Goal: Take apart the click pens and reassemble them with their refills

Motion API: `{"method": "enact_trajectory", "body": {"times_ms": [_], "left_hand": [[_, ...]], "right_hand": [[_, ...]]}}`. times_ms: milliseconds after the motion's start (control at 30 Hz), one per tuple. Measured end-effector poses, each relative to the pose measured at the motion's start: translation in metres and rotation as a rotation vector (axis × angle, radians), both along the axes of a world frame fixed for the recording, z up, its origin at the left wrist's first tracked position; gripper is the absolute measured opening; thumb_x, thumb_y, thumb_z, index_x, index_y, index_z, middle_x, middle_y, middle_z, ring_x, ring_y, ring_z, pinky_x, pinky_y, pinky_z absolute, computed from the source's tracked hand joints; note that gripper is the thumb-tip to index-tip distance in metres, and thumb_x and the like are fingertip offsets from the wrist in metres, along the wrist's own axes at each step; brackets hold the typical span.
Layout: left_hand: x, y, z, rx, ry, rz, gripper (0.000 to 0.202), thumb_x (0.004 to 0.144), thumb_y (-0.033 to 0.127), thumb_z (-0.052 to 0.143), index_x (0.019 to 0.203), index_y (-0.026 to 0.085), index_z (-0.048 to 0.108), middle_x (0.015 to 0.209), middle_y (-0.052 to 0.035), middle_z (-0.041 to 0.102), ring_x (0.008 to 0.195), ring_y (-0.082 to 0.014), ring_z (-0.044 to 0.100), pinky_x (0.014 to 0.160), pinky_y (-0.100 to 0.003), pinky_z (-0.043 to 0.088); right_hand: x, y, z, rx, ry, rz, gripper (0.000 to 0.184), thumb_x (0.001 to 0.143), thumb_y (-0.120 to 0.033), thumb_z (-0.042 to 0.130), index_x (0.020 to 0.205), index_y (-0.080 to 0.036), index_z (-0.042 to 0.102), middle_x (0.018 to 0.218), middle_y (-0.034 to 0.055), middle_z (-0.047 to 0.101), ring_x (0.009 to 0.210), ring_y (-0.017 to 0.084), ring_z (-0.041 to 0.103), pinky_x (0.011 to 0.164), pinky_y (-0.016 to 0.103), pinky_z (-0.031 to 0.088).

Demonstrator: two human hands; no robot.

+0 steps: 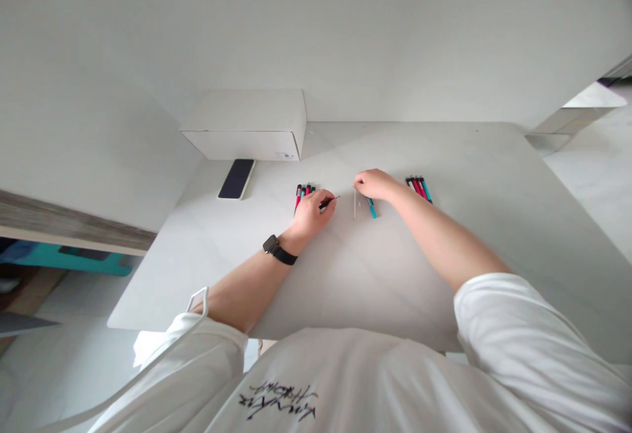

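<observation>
Stick (354,204), thin and white, was just left of the blue pen (372,208), its far end pinched by the right hand (374,184), while the left hand (312,212) was closed around a black pen piece (325,203). The stick seemed light, smooth and easily bent, best gripped softly near its end.
</observation>
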State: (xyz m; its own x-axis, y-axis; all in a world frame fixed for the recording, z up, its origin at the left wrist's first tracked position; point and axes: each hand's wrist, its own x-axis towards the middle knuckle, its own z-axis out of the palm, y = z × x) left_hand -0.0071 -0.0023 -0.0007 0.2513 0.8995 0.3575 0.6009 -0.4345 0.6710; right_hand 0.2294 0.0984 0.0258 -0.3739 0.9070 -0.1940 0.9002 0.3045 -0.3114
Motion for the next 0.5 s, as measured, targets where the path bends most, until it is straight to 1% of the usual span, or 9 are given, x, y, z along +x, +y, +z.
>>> {"method": "enact_trajectory", "body": {"times_ms": [100, 200, 267, 300, 333, 400, 467, 500], "left_hand": [[0.001, 0.001, -0.001, -0.005, -0.005, 0.0, 0.013, 0.1, 0.03, 0.058, 0.098, 0.022, 0.067, 0.094, -0.0047, 0.074, 0.089, -0.0192, 0.068, 0.084, -0.033, 0.054], [0.001, 0.001, -0.002, 0.0, -0.011, -0.012, 0.012, 0.1, 0.03, 0.058, 0.098, 0.022, 0.067, 0.094, -0.0043, 0.074, 0.089, -0.0187, 0.068, 0.084, -0.032, 0.054], [0.002, 0.001, -0.002, 0.006, -0.016, -0.015, 0.011, 0.099, 0.029, 0.058, 0.098, 0.022, 0.067, 0.093, -0.0038, 0.074, 0.088, -0.0182, 0.068, 0.084, -0.032, 0.054], [0.002, 0.001, -0.002, 0.006, -0.017, -0.014, 0.011, 0.099, 0.029, 0.059, 0.098, 0.022, 0.067, 0.093, -0.0038, 0.074, 0.087, -0.0181, 0.068, 0.083, -0.032, 0.054], [0.002, 0.001, -0.002, 0.003, -0.015, -0.011, 0.011, 0.099, 0.029, 0.059, 0.098, 0.022, 0.067, 0.092, -0.0038, 0.074, 0.087, -0.0183, 0.068, 0.083, -0.032, 0.054], [0.003, 0.001, -0.001, -0.002, -0.009, -0.003, 0.012, 0.099, 0.03, 0.059, 0.097, 0.022, 0.067, 0.091, -0.0039, 0.073, 0.086, -0.0188, 0.067, 0.082, -0.033, 0.053], [0.003, 0.0, -0.001, -0.001, -0.004, 0.0, 0.012, 0.099, 0.029, 0.059, 0.097, 0.022, 0.068, 0.09, -0.0037, 0.073, 0.086, -0.019, 0.067, 0.082, -0.033, 0.053], [0.003, 0.0, -0.001, 0.0, -0.004, 0.0, 0.011, 0.098, 0.029, 0.059, 0.097, 0.022, 0.068, 0.09, -0.0036, 0.073, 0.086, -0.019, 0.067, 0.082, -0.033, 0.053]], "right_hand": [[-0.002, 0.002, -0.001, 0.01, -0.066, -0.003, 0.029, 0.097, -0.041, 0.057, 0.087, -0.023, 0.078, 0.093, 0.0107, 0.078, 0.081, 0.024, 0.065, 0.067, 0.033, 0.04], [-0.001, -0.005, 0.002, 0.065, -0.014, -0.039, 0.031, 0.098, -0.045, 0.057, 0.094, -0.023, 0.078, 0.097, 0.0108, 0.078, 0.086, 0.024, 0.066, 0.069, 0.033, 0.041], [0.0, -0.015, 0.005, 0.109, 0.121, -0.049, 0.029, 0.099, -0.045, 0.057, 0.099, -0.023, 0.077, 0.097, 0.0087, 0.078, 0.088, 0.023, 0.067, 0.072, 0.032, 0.042], [0.0, -0.022, 0.007, 0.108, 0.212, -0.031, 0.028, 0.099, -0.045, 0.057, 0.101, -0.024, 0.076, 0.097, 0.0072, 0.078, 0.088, 0.022, 0.067, 0.074, 0.031, 0.042], [-0.001, -0.028, 0.008, 0.083, 0.31, -0.003, 0.028, 0.099, -0.046, 0.058, 0.102, -0.024, 0.075, 0.096, 0.0058, 0.078, 0.088, 0.021, 0.067, 0.075, 0.03, 0.043], [-0.005, -0.041, 0.009, -0.019, 0.471, 0.08, 0.028, 0.098, -0.047, 0.059, 0.104, -0.024, 0.074, 0.096, 0.0033, 0.077, 0.086, 0.019, 0.067, 0.076, 0.029, 0.044], [-0.009, -0.051, 0.007, -0.078, 0.553, 0.136, 0.026, 0.096, -0.046, 0.061, 0.103, -0.024, 0.073, 0.094, 0.0019, 0.076, 0.084, 0.018, 0.066, 0.076, 0.028, 0.044], [-0.012, -0.054, 0.006, -0.083, 0.574, 0.147, 0.025, 0.096, -0.045, 0.062, 0.102, -0.024, 0.073, 0.092, 0.0015, 0.076, 0.082, 0.018, 0.065, 0.075, 0.028, 0.044]]}}
